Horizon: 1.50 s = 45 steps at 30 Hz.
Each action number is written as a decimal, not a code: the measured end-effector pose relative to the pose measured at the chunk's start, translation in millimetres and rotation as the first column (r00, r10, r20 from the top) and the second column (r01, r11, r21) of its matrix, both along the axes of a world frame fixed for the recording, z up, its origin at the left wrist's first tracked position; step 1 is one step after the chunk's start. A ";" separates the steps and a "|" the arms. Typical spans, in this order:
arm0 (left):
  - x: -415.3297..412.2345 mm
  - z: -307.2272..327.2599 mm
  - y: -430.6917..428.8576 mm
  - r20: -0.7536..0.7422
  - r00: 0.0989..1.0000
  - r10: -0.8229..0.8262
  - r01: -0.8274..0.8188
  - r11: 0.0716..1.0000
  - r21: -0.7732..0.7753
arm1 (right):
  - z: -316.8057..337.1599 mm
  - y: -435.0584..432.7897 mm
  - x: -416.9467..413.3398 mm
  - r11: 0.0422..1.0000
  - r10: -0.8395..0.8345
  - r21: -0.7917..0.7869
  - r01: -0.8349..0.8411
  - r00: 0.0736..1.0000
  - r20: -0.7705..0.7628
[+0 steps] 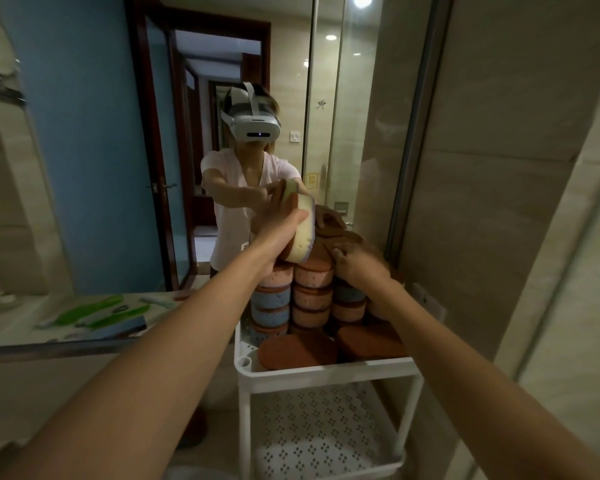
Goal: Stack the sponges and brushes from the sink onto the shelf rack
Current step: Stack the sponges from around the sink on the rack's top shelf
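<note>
Leaning sponge (pixel 303 237) inside left grip (pixel 278 229)

No lettering here that I can read. The small yellow plaque (pixel 312 180) beside the glass panel (pixel 323 98) is too blurred to make out.

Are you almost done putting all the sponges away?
Looks mostly done. Many sponges sit stacked on top of the rack. The left hand holds a yellow sponge at the pile's top; the right hand rests on a brown sponge. Green brushes lie on the counter, not racked yet.
</note>
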<state>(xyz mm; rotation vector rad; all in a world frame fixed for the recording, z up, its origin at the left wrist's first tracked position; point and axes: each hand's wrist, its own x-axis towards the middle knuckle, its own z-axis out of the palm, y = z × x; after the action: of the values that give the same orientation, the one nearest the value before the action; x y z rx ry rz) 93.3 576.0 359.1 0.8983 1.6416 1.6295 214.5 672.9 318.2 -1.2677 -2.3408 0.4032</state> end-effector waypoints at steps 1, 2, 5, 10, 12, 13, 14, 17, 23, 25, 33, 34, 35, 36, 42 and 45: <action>-0.9 1.0 0.8 0.004 1.000 0.007 -0.007 1.000 0.002 | 2.9 -1.9 1.1 1.000 0.008 -0.014 -0.008 1.000 0.031; -0.9 2.8 1.1 0.009 0.999 0.031 -0.031 0.999 0.009 | 5.9 -3.8 2.8 0.999 0.026 -0.027 -0.025 0.999 0.035; 0.6 10.2 6.0 0.020 0.994 0.104 -0.105 0.994 0.037 | 18.3 -25.2 13.0 0.997 0.070 -0.011 -0.072 0.985 -0.156; 2.3 11.6 27.6 0.025 0.995 0.092 -0.093 0.995 0.043 | 29.9 -66.0 32.0 0.950 0.269 0.252 -0.183 0.890 -0.368; 11.5 12.9 32.7 0.082 0.996 0.021 -0.025 0.998 0.059 | 29.6 -65.7 34.1 0.927 0.327 0.282 -0.248 0.903 -0.280; 18.7 15.8 33.1 0.094 0.996 -0.009 0.003 0.998 0.063 | 28.4 -63.5 35.7 0.929 0.320 0.276 -0.245 0.908 -0.270; 26.8 18.8 32.8 0.098 0.995 -0.028 0.023 0.998 0.053 | 26.9 -61.1 37.7 0.938 0.299 0.263 -0.224 0.908 -0.294; 49.2 27.0 27.9 0.135 0.980 -0.149 0.143 0.988 0.049 | 25.2 -58.2 46.9 0.965 0.221 0.228 -0.129 0.869 -0.442; 64.0 27.1 18.0 -0.352 0.901 -0.253 0.247 0.967 -0.063 | 19.8 -36.9 67.8 0.996 0.031 0.083 0.023 0.801 -0.597; 57.7 15.7 17.4 -0.704 0.675 -0.223 0.175 0.974 -0.142 | 11.9 -25.3 72.6 0.997 -0.044 0.030 0.074 0.829 -0.558; 45.0 -23.7 23.9 -0.932 -0.015 -0.362 -0.050 0.931 -0.361 | -5.5 3.7 70.2 0.973 -0.227 -0.034 0.226 0.934 -0.275; 45.3 -24.1 24.7 -0.942 -0.039 -0.333 -0.052 0.942 -0.331 | -6.5 3.8 69.2 0.977 -0.214 -0.034 0.213 0.940 -0.266; 45.8 -23.7 24.9 -0.948 -0.054 -0.313 -0.045 0.949 -0.311 | -7.0 3.4 68.1 0.979 -0.204 -0.033 0.202 0.945 -0.255; 45.7 -23.7 25.0 -0.953 -0.056 -0.297 -0.033 0.955 -0.296 | -7.4 2.4 67.1 0.980 -0.198 -0.026 0.197 0.952 -0.235; 47.3 -22.2 24.9 -0.963 -0.057 -0.264 -0.017 0.964 -0.264 | -6.2 -5.3 65.8 0.981 -0.165 0.077 0.179 0.974 -0.156; 53.0 -19.3 23.7 -0.958 -0.159 -0.239 -0.010 0.971 -0.240 | -6.6 -8.8 65.9 0.978 -0.155 0.123 0.169 0.981 -0.114</action>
<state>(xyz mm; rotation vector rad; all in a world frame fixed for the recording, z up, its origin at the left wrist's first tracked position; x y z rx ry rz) 146.3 599.7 339.8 2.5628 2.3831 0.2155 280.4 664.1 311.6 -1.3291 -2.1225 0.2502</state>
